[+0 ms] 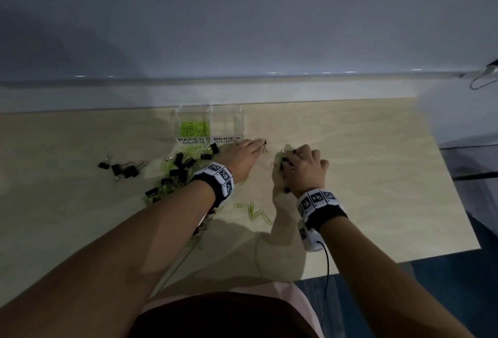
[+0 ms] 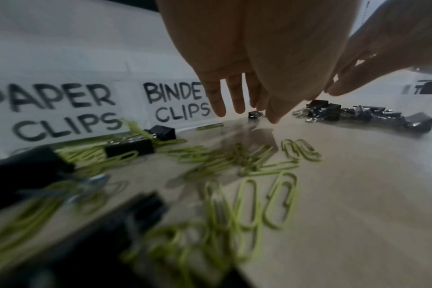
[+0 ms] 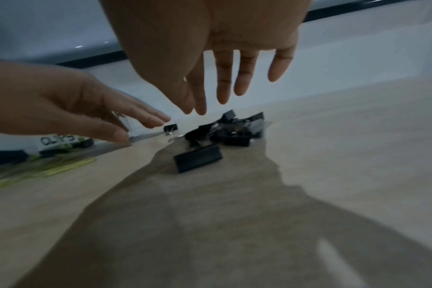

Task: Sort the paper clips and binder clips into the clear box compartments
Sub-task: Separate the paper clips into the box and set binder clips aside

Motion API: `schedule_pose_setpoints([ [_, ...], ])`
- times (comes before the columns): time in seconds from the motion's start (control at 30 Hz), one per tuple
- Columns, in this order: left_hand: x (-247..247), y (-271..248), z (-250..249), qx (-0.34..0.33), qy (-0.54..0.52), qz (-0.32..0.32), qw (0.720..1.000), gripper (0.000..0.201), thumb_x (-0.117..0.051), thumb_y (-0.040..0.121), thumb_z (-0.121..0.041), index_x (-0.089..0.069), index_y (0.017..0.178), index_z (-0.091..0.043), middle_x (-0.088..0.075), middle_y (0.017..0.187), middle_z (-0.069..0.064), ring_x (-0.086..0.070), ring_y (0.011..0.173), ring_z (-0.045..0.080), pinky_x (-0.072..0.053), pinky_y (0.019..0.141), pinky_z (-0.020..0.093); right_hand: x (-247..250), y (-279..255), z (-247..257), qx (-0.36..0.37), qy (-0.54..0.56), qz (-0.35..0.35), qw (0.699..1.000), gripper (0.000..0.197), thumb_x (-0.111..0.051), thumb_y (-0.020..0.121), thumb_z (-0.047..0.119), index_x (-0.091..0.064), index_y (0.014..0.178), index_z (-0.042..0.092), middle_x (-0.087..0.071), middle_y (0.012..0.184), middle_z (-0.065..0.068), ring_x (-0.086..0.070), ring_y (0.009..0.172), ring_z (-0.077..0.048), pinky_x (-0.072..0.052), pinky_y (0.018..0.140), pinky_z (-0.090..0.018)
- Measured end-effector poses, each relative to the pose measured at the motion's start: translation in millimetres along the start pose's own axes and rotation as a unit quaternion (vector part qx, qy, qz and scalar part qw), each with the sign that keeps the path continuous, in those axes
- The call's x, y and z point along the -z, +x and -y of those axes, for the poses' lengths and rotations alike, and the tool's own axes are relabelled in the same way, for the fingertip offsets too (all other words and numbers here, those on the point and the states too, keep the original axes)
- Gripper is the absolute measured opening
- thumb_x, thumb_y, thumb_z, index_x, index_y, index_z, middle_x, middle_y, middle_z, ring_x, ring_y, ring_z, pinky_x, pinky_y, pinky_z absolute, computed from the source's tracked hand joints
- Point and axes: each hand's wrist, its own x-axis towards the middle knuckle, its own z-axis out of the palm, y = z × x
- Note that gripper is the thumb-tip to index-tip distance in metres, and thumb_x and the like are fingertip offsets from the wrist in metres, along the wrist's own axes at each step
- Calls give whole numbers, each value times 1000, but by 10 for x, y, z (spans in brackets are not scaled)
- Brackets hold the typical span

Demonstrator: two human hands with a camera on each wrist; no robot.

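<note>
The clear box (image 1: 227,122) stands at the far side of the wooden table (image 1: 377,176), its left compartment, labelled PAPER CLIPS, holding green paper clips (image 1: 194,127); the right one is labelled BINDER CLIPS. Just right of the box lies one small binder clip (image 1: 265,143), and the left hand (image 1: 241,160) reaches to it with fingers straight and relaxed, grasping nothing. Further right, the right hand (image 1: 307,168) hovers over a heap of black binder clips (image 3: 232,130), fingers spread and pointing down, also empty. Left and nearer, loose green paper clips (image 2: 259,194) mix with scattered black binder clips (image 1: 126,168).
</note>
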Motion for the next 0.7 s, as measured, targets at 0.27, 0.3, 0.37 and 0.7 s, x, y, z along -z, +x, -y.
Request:
schedule_pose_setpoints([
  [0.27, -168, -613, 237, 121, -43, 6, 992, 57, -38, 95, -10, -18, 148, -8, -10, 157, 9, -12, 144, 26, -16, 118, 43, -95, -250, 558, 74, -65, 63, 993, 24, -56, 82, 25, -63, 103, 15, -54, 107, -8, -48, 98, -33, -37, 87, -54],
  [0.3, -173, -682, 270, 132, -47, -1, 990, 56, -38, 95, -12, -18, 148, -8, -10, 157, 9, -11, 144, 27, -14, 119, 43, -97, -325, 649, 110, -60, 60, 990, 27, -56, 82, 27, -62, 106, 15, -55, 106, -7, -50, 96, -32, -39, 86, -55],
  [0.37, -176, -811, 332, 154, -57, -14, 986, 57, -38, 96, -15, -17, 148, -9, -10, 158, 8, -11, 145, 26, -13, 119, 42, -115, -463, 825, 173, -38, 69, 982, 34, -51, 85, 35, -58, 113, 17, -55, 105, -6, -50, 93, -31, -39, 83, -53],
  [0.7, -266, -1271, 503, 185, -233, -151, 943, 40, -44, 95, -10, -48, 135, -10, -49, 138, 8, -43, 128, 23, -32, 107, 29, -39, 23, 1419, 262, 74, 149, 951, 36, -53, 87, 16, -55, 123, 16, -51, 133, -5, -49, 116, -30, -46, 89, -46],
])
